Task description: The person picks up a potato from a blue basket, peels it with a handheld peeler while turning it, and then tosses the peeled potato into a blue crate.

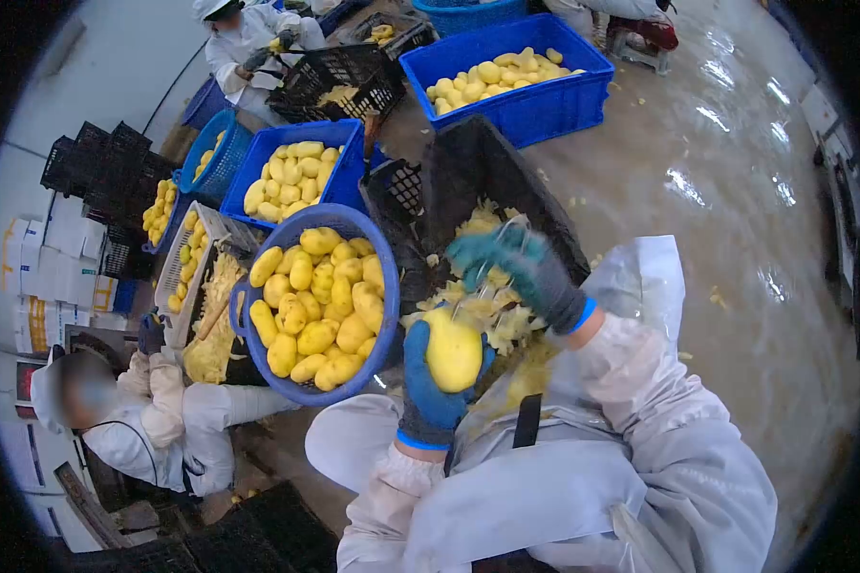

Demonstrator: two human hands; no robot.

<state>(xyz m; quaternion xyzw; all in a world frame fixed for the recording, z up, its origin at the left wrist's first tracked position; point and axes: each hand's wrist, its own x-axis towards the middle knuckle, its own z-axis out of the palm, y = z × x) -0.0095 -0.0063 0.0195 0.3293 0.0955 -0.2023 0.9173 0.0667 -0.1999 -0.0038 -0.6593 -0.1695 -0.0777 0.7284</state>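
My left hand (432,387), in a blue and grey glove, is wrapped round a large peeled yellow potato (454,351). My right hand (521,263), in a green and grey glove, is closed just above and to the right of the potato; it is smeared by motion, and a thin metal tool shows faintly at its fingers. Pale peelings (502,315) lie below and between my hands, by a black container (492,158). Left of my left hand, a round blue basket (389,250) holds several yellow potatoes.
Two blue bins (564,103) of peeled potatoes stand ahead. Black crates (330,81) and a light blue basket (222,153) are further off. One co-worker (153,420) sits at the left, another (253,43) at the top. Wet floor (707,191) lies at the right.
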